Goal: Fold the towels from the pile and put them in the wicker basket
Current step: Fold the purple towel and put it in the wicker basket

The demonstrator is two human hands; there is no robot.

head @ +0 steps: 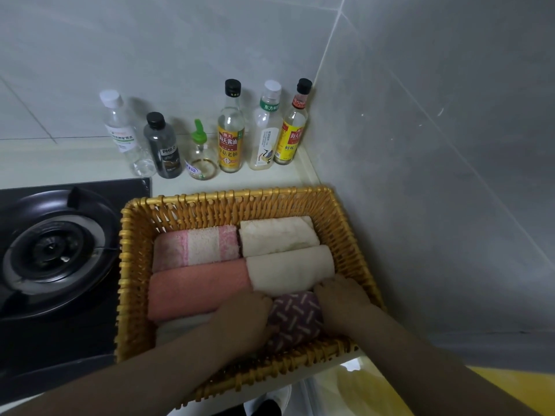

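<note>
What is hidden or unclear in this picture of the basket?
Head view:
- purple towel: both ends covered by the left hand and right hand; grip unclear.
- near-left white towel: mostly under the left forearm.
- gas stove: cut by left edge.
- bottle labels: small print too blurred.

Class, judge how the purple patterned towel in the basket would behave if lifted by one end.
Probably floppy: the purple patterned towel is soft cloth, bulging between the left hand and right hand. Likely to unfold, since nothing binds it.
</note>
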